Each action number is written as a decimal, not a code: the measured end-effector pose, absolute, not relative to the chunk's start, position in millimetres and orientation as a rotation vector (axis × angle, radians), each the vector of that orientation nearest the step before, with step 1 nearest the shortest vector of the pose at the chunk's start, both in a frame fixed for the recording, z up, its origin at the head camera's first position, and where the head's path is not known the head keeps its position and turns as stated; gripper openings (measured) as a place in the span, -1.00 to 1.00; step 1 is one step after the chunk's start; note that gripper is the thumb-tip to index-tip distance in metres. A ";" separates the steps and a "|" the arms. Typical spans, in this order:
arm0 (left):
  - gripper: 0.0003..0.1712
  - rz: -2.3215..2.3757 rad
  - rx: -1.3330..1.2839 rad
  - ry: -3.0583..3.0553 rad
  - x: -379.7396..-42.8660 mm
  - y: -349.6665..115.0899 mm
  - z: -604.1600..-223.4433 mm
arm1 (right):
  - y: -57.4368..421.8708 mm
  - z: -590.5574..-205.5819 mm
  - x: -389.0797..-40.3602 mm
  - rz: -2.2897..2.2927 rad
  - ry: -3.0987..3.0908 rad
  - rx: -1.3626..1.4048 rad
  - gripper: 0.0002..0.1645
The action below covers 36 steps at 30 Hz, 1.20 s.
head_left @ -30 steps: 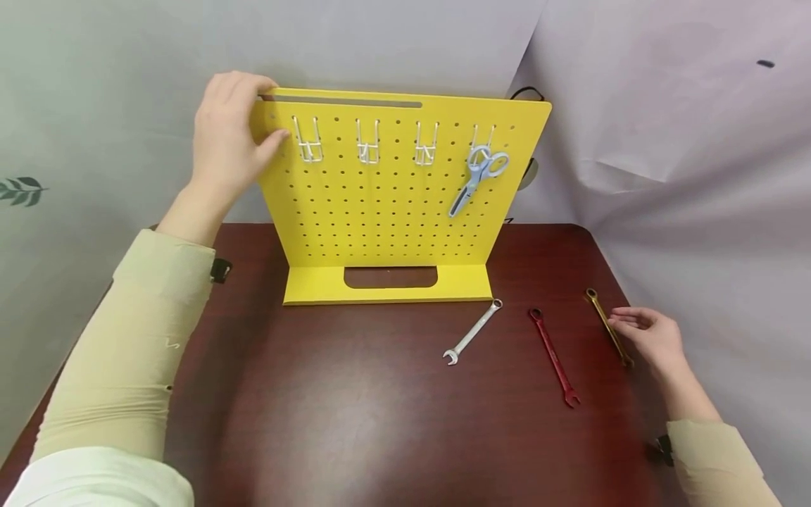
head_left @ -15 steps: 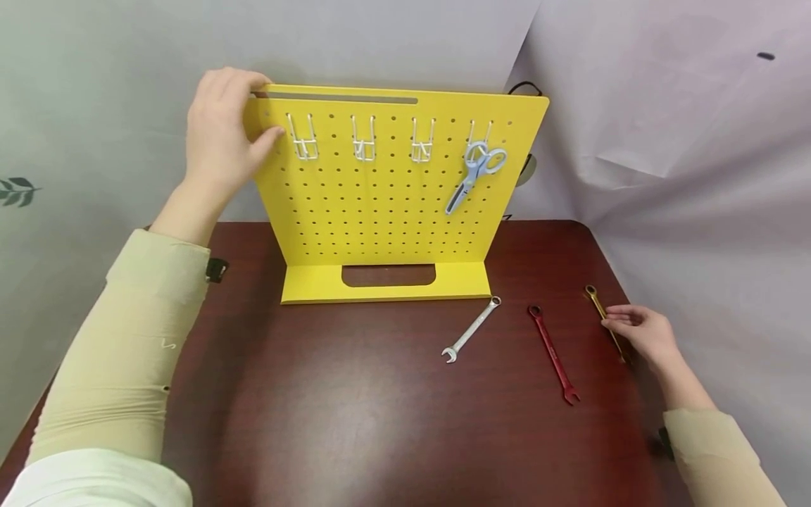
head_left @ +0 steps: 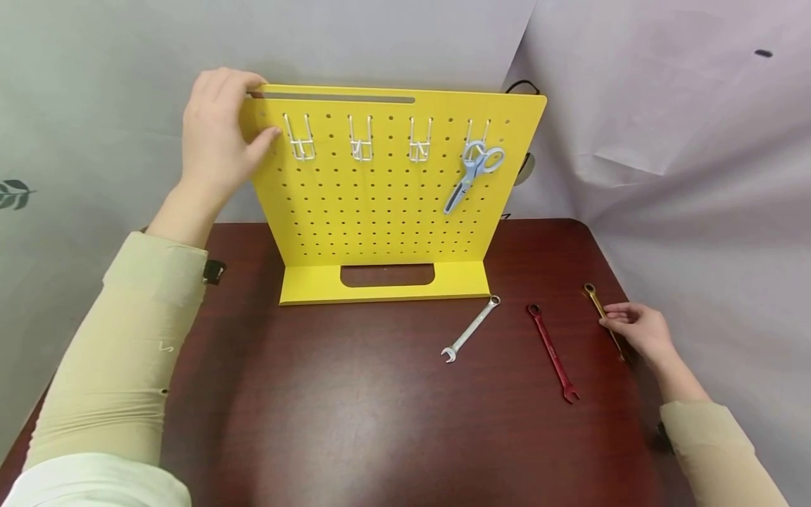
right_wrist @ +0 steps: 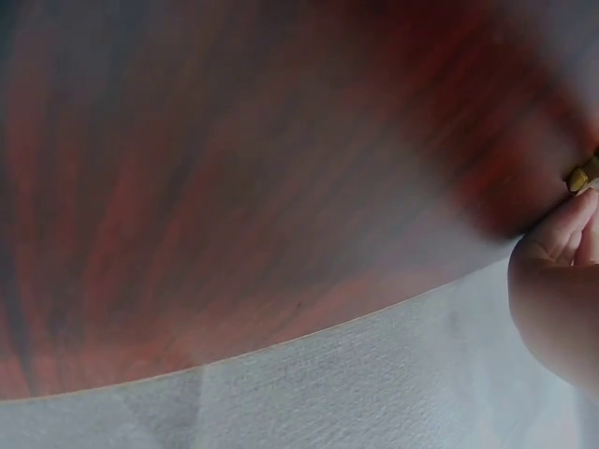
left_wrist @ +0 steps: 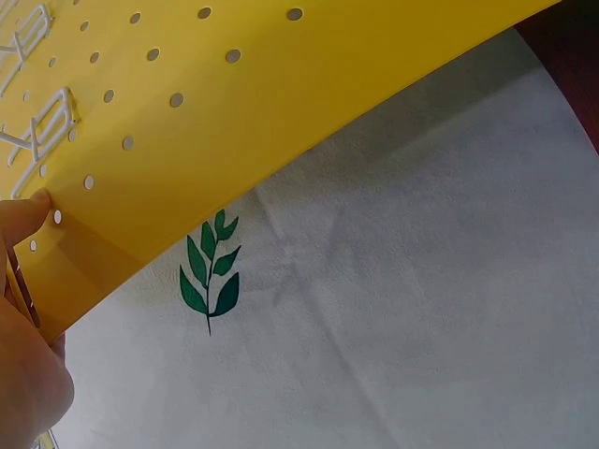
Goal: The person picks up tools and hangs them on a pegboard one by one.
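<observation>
My left hand (head_left: 218, 134) grips the upper left corner of a yellow pegboard (head_left: 380, 190), thumb on its front face and fingers over the top edge. The left wrist view shows the same hand (left_wrist: 26, 346) at the board's corner. At the table's right side my right hand (head_left: 643, 331) pinches a gold combination wrench (head_left: 595, 300) around the middle of its shank. In the right wrist view one gold end of the wrench (right_wrist: 580, 178) shows beyond the fingers. A red wrench (head_left: 553, 354) lies left of this hand, and a silver wrench (head_left: 472, 329) lies farther left.
Blue-grey scissors (head_left: 470, 172) hang on the rightmost peg hook. White wire hooks (head_left: 362, 141) line the board's upper part to the left. The board's base stands on a dark red-brown table (head_left: 355, 394), with pale cloth (head_left: 697, 176) behind and to the right.
My right hand's fingers have closed in on the gold wrench from its right side. The left hand keeps its hold on the pegboard; the head view has shifted slightly.
</observation>
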State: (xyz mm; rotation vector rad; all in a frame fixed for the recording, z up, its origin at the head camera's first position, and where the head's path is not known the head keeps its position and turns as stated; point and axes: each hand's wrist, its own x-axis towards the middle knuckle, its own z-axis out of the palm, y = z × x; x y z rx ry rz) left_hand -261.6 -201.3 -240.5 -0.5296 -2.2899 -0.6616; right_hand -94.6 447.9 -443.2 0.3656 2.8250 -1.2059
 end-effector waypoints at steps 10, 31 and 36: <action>-0.47 -0.650 -0.537 -2.285 -261.3 -202.2 -241.1 | 446.5 -443.1 -97.7 -1.088 2.884 0.401 -0.49; -0.49 -0.623 -0.534 -2.303 -256.2 -201.7 -238.3 | 448.2 -440.4 -98.1 -1.059 2.826 0.466 -0.52; -0.49 -0.618 -0.532 -2.302 -255.0 -201.1 -237.6 | 448.3 -440.9 -97.5 -1.003 2.852 0.464 -0.52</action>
